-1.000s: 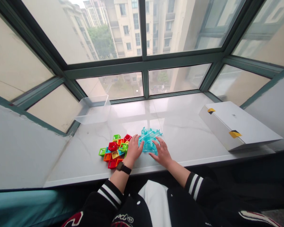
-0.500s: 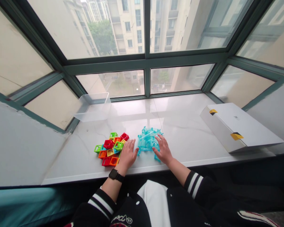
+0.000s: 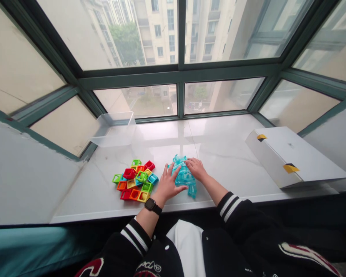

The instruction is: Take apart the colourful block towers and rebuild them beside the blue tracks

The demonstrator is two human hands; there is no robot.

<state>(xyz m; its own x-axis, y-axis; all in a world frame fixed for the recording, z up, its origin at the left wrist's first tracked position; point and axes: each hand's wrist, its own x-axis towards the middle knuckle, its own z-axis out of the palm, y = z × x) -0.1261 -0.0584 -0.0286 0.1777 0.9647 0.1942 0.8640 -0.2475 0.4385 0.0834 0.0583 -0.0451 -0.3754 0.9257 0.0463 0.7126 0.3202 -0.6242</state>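
Observation:
A heap of translucent blue plastic pieces (image 3: pixel 185 177) with rails and small knobs lies on the white ledge (image 3: pixel 225 161). My left hand (image 3: pixel 170 185) is open, fingers spread and thumb stretched right, over the heap's left side. My right hand (image 3: pixel 196 169) is at the far right of the heap. Its fingers are drawn together at the end of a translucent blue bar (image 3: pixel 177 168), and its thumb is mostly hidden. Beside my left hand lies a cluster of coloured cube blocks (image 3: pixel 132 184), red, orange, yellow, green and blue, with open faces.
A clear plastic bin (image 3: pixel 115 135) stands at the back left by the window frame (image 3: pixel 150 120). On the right sits a white box (image 3: pixel 294 154) with yellow and black tabs. The ledge's front edge runs close to my body.
My left hand has moved right from beside the blocks onto the blue pieces, uncovering more blocks. The right hand has shifted to the far side of the heap, and its fingers have drawn together.

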